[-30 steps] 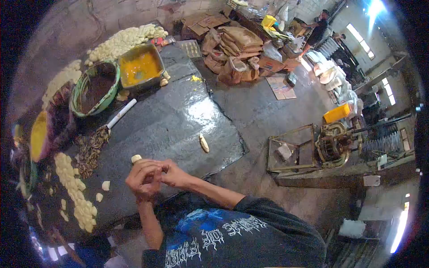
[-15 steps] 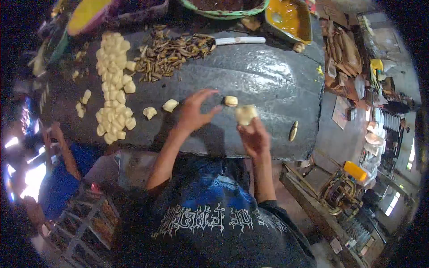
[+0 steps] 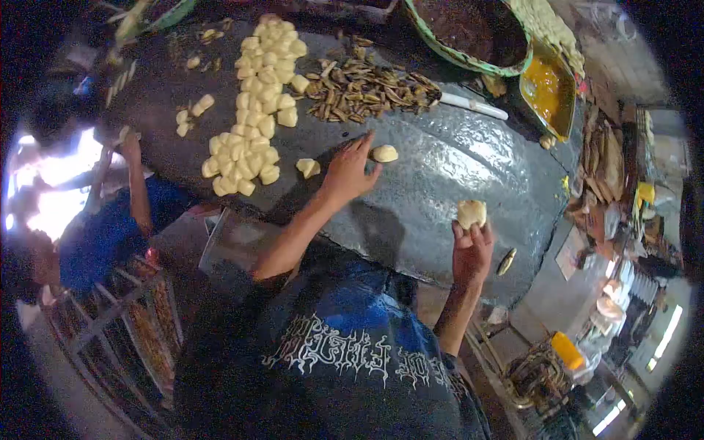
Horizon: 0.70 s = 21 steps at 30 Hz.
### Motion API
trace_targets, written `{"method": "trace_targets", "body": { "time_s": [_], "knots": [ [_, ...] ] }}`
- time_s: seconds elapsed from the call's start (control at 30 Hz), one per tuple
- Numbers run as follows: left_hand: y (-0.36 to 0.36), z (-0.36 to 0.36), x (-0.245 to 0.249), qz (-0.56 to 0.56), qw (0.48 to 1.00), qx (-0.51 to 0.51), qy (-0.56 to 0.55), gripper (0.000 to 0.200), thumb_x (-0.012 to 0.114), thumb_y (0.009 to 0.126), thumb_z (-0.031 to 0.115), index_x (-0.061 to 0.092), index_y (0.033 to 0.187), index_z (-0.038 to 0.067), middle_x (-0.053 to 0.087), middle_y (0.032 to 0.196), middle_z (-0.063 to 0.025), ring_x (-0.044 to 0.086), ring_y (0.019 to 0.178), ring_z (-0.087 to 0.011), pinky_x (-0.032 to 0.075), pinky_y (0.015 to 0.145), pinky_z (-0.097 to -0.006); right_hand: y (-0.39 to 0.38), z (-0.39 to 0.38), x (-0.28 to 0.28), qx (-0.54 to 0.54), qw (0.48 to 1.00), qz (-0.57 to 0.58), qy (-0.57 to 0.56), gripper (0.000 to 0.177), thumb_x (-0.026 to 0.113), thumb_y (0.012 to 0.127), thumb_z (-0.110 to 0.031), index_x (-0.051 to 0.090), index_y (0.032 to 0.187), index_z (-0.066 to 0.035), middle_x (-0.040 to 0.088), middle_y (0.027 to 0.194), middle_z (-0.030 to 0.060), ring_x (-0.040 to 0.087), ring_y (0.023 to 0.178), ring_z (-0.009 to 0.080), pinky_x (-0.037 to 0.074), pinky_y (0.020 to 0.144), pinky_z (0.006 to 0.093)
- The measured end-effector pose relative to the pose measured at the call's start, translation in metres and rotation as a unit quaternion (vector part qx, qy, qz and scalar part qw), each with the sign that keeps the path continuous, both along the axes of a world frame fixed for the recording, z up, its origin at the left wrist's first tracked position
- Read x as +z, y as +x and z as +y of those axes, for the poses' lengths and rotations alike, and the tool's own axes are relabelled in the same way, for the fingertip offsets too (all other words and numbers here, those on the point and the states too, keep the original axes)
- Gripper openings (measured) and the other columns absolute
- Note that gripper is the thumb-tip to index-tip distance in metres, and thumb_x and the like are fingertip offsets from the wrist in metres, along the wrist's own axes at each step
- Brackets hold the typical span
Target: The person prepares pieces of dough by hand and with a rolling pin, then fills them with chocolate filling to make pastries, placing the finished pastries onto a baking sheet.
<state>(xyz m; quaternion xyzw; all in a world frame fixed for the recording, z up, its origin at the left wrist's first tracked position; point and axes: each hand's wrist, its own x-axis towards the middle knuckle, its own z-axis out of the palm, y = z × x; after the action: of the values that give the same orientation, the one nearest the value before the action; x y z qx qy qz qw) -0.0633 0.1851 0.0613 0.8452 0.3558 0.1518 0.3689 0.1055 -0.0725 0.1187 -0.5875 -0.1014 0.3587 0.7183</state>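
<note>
My left hand (image 3: 350, 173) reaches over the dark work surface with thumb and forefinger apart, holding nothing that I can see. Just beyond its fingertips sits a small pale dough piece (image 3: 385, 153). Another loose dough piece (image 3: 308, 168) lies to the left of that hand. Farther right, my right hand (image 3: 473, 253) pinches a flattened piece of dough (image 3: 471, 213) at its near edge. Close to the right hand, a single brown strip (image 3: 506, 261) rests on the table. Many dough pieces (image 3: 257, 110) are massed in a long band at the left.
Brown strips (image 3: 367, 92) are heaped behind my hands, beside a white rod-like handle (image 3: 473, 106). A green-rimmed basin (image 3: 469, 64) and a tray of yellow-orange liquid (image 3: 546, 88) stand at the back. At the left, another person's arm (image 3: 136, 176) reaches the table edge.
The view has turned and shifted. My right hand has moved right, away from my left, still pinching the flattened dough. My left hand stays open near the small dough piece.
</note>
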Motion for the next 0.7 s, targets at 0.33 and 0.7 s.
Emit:
{"method": "trace_targets", "body": {
  "time_s": [0.33, 0.7],
  "knots": [
    [0.027, -0.101, 0.17, -0.389, 0.9, -0.167, 0.108, 0.039, 0.077, 0.084, 0.022, 0.067, 0.117, 0.005, 0.069, 0.119, -0.0158, 0.067, 0.109, -0.0307, 0.053, 0.09, -0.0396, -0.047, 0.023, 0.024, 0.129, 0.987, 0.074, 0.058, 0.056, 0.069, 0.093, -0.017, 0.047, 0.142, -0.001, 0.063, 0.124, 0.0094, 0.063, 0.111, 0.0222, 0.053, 0.095, 0.034],
    [0.051, -0.151, 0.101, -0.415, 0.868, -0.273, 0.002, 0.011, 0.076, 0.086, 0.021, 0.074, 0.087, 0.011, 0.077, 0.102, -0.0086, 0.071, 0.109, -0.0279, 0.054, 0.095, -0.0394, -0.041, -0.037, -0.013, 0.104, 0.905, 0.258, 0.321, 0.054, 0.062, 0.082, -0.03, 0.055, 0.129, -0.005, 0.064, 0.114, 0.0092, 0.063, 0.109, 0.0262, 0.054, 0.092, 0.0409]
  ]
}}
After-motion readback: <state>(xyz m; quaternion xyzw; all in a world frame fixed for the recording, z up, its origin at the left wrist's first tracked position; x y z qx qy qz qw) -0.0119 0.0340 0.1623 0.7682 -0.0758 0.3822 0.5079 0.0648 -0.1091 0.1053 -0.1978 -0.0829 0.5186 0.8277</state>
